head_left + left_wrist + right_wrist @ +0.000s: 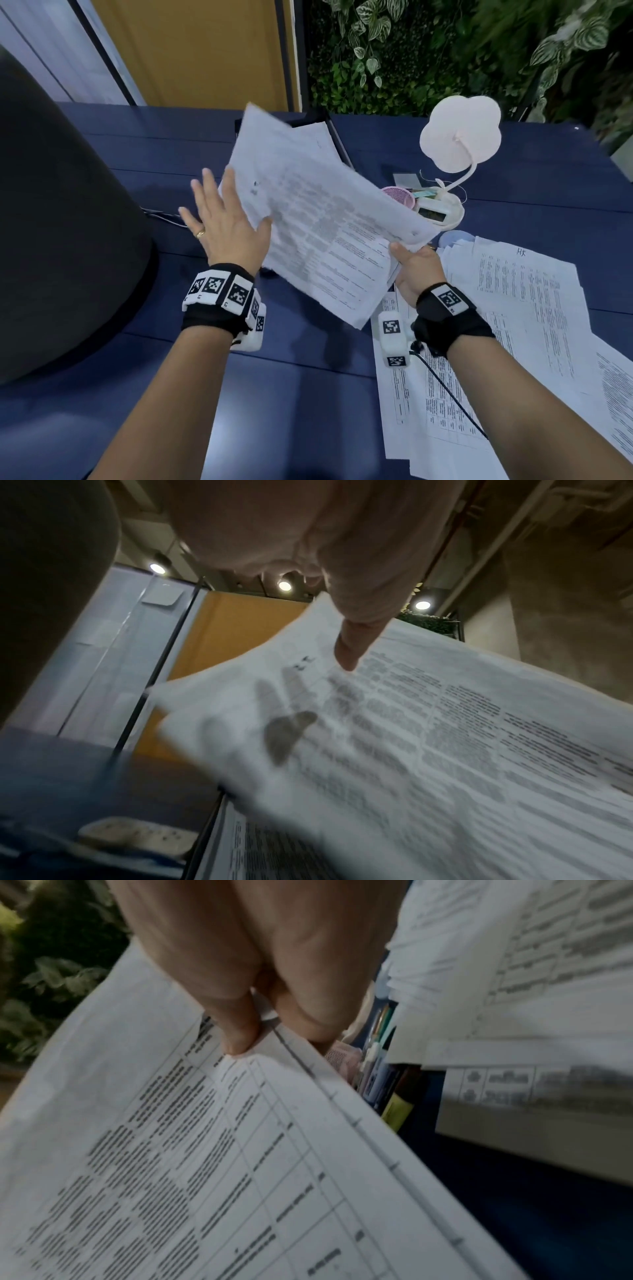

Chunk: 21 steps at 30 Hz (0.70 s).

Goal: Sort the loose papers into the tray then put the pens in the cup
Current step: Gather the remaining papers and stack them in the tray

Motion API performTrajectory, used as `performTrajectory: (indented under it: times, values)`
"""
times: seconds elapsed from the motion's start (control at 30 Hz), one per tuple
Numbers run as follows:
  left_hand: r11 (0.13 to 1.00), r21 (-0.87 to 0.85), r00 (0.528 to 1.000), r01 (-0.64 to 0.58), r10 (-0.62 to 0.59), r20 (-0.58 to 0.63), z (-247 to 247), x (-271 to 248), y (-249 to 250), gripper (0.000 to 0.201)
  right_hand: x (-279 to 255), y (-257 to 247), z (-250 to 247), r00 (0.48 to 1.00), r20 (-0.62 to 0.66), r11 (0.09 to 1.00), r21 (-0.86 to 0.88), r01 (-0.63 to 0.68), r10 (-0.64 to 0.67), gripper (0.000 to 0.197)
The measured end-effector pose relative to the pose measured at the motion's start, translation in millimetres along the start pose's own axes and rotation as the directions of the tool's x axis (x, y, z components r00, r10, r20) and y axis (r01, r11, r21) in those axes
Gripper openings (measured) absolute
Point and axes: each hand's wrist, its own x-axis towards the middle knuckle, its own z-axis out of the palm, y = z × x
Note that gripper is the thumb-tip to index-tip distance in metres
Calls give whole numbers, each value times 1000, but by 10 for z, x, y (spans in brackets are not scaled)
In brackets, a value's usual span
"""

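Note:
A stack of printed papers (318, 219) hangs tilted above the blue table (291, 394). My right hand (411, 265) pinches its near right corner, thumb on top; the right wrist view shows the pinch (263, 1026). My left hand (224, 214) is spread flat at the stack's left edge, its thumb lying on the sheet. More loose papers (520, 308) cover the table at the right. Behind the stack, a black tray (337, 140) holds sheets. The pink mesh cup (399, 197) peeks out beside the lamp. Pens (375, 1053) and a yellow highlighter (397, 1110) lie under the papers' edge.
A white flower-shaped lamp (459, 137) stands at the back right on a base with a small display (435, 212). A large dark rounded object (51, 212) fills the left side. A power strip (137, 837) lies on the table. Plants line the back wall.

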Motion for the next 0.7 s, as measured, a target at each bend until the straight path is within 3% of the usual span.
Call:
performTrajectory:
  times: [0.07,0.13,0.23,0.3,0.37,0.43,0.53,0.6,0.7]
  values:
    - [986,-106,991,129,-126,35,16,-22,-29,94,36,12,79,997,-5,986,148,-74,76,17]
    - [916,-303,964,264,-244,104,79,-37,-46,97,83,41,158,994,3,964,244,-103,106,23]
    - [672,-562,876,482,-360,322,197,-55,-6,87,118,46,284,988,9,929,338,-148,154,33]
    - [538,-576,786,616,-360,503,290,-97,55,75,132,68,369,979,34,893,405,-198,201,28]
    - [457,-584,731,671,-277,624,432,-162,73,69,164,111,447,971,45,872,431,-231,235,25]
    - [483,-604,754,634,-215,620,531,-213,74,54,154,119,523,970,67,854,463,-239,236,30]
    - [536,-621,812,572,-264,520,548,-123,26,32,145,62,582,974,121,879,418,-227,194,32]
    - [572,-613,832,545,-274,483,538,-2,-50,35,173,12,573,983,106,943,283,-174,149,25]
    - [650,-556,842,517,-269,469,531,212,-175,49,268,-45,596,995,30,993,-66,-98,100,16]
